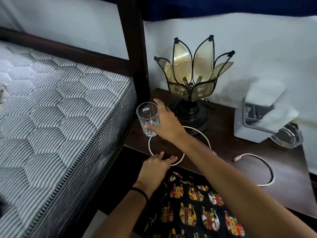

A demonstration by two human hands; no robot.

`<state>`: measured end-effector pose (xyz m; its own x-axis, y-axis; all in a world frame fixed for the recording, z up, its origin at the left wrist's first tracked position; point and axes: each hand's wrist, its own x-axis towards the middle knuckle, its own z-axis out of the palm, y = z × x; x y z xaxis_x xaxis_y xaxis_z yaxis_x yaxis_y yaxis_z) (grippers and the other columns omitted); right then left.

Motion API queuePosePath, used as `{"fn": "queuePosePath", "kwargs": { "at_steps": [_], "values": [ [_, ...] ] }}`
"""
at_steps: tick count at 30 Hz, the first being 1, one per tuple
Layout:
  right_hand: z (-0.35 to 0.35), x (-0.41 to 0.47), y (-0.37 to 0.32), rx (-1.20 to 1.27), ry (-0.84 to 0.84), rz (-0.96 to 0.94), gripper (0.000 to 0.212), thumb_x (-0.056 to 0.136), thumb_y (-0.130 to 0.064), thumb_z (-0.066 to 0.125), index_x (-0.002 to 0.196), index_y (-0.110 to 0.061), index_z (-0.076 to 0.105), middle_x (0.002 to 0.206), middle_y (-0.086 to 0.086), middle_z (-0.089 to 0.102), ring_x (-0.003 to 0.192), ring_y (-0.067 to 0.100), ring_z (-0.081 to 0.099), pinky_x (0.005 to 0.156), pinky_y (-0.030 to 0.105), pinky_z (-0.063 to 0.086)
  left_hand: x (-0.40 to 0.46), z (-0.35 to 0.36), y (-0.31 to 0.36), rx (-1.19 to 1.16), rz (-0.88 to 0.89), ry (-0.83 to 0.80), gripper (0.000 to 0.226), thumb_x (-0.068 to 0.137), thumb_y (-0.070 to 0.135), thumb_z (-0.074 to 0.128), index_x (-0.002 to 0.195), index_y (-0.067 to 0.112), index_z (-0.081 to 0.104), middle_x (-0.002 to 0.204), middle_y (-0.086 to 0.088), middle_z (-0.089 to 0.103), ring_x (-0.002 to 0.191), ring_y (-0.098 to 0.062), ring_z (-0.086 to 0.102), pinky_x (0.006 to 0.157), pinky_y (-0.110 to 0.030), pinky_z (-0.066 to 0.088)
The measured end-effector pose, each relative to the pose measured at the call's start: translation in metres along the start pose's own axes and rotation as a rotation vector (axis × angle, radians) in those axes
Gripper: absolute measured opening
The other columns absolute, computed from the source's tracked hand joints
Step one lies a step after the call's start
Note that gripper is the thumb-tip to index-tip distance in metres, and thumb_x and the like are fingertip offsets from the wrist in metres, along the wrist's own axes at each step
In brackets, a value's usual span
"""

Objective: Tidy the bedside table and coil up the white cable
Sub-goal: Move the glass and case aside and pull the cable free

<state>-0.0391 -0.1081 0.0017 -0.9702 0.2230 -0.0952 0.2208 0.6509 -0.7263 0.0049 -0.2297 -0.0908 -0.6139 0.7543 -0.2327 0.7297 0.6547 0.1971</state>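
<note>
Head view, looking down at the bedside table (231, 152) wedged between the mattress (60, 109) and the wall.

Reaching across with the right hand (164, 124), fingers wrapped round the side of the clear glass (148, 120) and gripping it near its base; holding the glass upright, at the table's left back corner, just beside the lamp (192, 79). Probably shifting it aside there so it is not standing in the way of the cable's loop; whether its base is touching the wood or hanging just above, hard to tell.

Resting at the table's front edge with the left hand (156, 164), fingers loosely bent and pinching the white cable (267, 162) where the loop comes nearest the edge — seemingly pinning that turn in place so it is not springing open while the other hand is busy.

Cable lying in one rough ring between the two hands, passing under the right forearm, then trailing rightwards into a second open curve ending in a plug (237, 158) lying free on the wood. Coiling only begun, judging by that loose tail.

Sitting at the right back: a grey box (248, 131) with paper sticking out, and a glass ashtray (288, 137) touching it.
</note>
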Motion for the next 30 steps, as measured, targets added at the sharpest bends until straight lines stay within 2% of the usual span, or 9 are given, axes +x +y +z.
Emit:
{"fn": "queuePosePath", "kwargs": {
  "at_steps": [4,11,13,16,17,19,21,26,30],
  "values": [
    [0.018,0.025,0.004,0.059,0.011,0.103,0.109,0.064,-0.041,0.084,0.148,-0.020,0.018,0.140,0.012,0.048,0.129,0.030,0.046,0.103,0.043,0.043,0.002,-0.002,-0.002,0.015,0.023,-0.028,0.049,0.095,0.032,0.046,0.140,0.044,0.029,0.147,-0.015,0.038,0.125,-0.028,0.047,0.097,-0.036,0.044],
    [0.025,0.025,0.011,0.082,0.129,0.047,0.083,0.060,-0.044,0.083,0.127,-0.025,0.038,0.120,0.002,0.061,0.111,0.025,0.060,0.091,0.044,0.050,0.007,-0.015,-0.004,0.106,0.103,-0.134,0.049,0.096,0.040,0.042,0.143,0.035,0.029,0.143,-0.021,0.039,0.126,-0.031,0.046,0.091,-0.041,0.047],
    [0.023,0.013,0.011,0.165,0.160,0.008,0.082,0.062,-0.037,0.085,0.129,-0.023,0.039,0.117,0.001,0.061,0.109,0.020,0.060,0.092,0.033,0.050,0.009,-0.014,-0.001,0.082,0.083,-0.151,0.049,0.095,0.049,0.040,0.141,0.035,0.033,0.141,-0.020,0.042,0.123,-0.032,0.048,0.091,-0.040,0.046],
    [0.018,-0.021,0.015,0.407,0.227,-0.012,0.079,0.062,-0.030,0.086,0.127,-0.024,0.041,0.107,-0.015,0.059,0.097,-0.004,0.059,0.078,0.001,0.042,0.009,-0.014,0.000,0.068,0.066,-0.073,0.047,0.091,0.059,0.035,0.129,0.035,0.048,0.123,-0.011,0.058,0.106,-0.027,0.059,0.080,-0.035,0.049],
    [0.014,-0.035,0.018,0.462,0.250,-0.002,0.078,0.061,-0.032,0.086,0.126,-0.027,0.043,0.106,-0.021,0.057,0.096,-0.011,0.057,0.079,0.000,0.041,0.009,-0.015,0.001,0.072,0.073,-0.046,0.047,0.091,0.061,0.035,0.126,0.035,0.051,0.117,-0.009,0.061,0.100,-0.027,0.062,0.077,-0.034,0.049],
    [0.001,-0.063,0.028,0.537,0.301,0.020,0.075,0.057,-0.035,0.088,0.119,-0.036,0.046,0.111,-0.024,0.057,0.104,-0.010,0.057,0.087,0.012,0.048,0.009,-0.018,0.003,0.097,0.095,-0.022,0.047,0.091,0.061,0.035,0.129,0.038,0.050,0.115,-0.007,0.064,0.100,-0.025,0.063,0.078,-0.033,0.049],
    [-0.020,-0.090,0.042,0.576,0.354,0.048,0.074,0.053,-0.038,0.089,0.112,-0.046,0.045,0.116,-0.012,0.061,0.110,0.001,0.059,0.091,0.027,0.053,0.010,-0.022,0.004,0.114,0.085,-0.026,0.047,0.090,0.060,0.037,0.132,0.041,0.047,0.119,-0.007,0.064,0.105,-0.024,0.061,0.083,-0.032,0.048],
    [-0.083,-0.157,0.081,0.532,0.548,0.123,0.079,0.047,-0.041,0.091,0.114,-0.036,0.050,0.105,-0.005,0.067,0.101,0.006,0.066,0.081,0.022,0.054,0.009,-0.027,0.026,0.155,0.005,-0.048,0.052,0.084,0.062,0.047,0.128,0.034,0.052,0.112,-0.007,0.064,0.103,-0.027,0.062,0.080,-0.034,0.050],
    [-0.127,-0.207,0.112,0.452,0.690,0.209,0.081,0.044,-0.047,0.091,0.114,-0.038,0.052,0.101,-0.005,0.069,0.098,0.003,0.066,0.080,0.023,0.055,0.012,-0.029,0.053,0.247,0.002,-0.057,0.043,0.082,0.054,0.059,0.107,0.020,0.061,0.107,-0.004,0.064,0.101,-0.025,0.062,0.077,-0.035,0.049]
  ]
}}
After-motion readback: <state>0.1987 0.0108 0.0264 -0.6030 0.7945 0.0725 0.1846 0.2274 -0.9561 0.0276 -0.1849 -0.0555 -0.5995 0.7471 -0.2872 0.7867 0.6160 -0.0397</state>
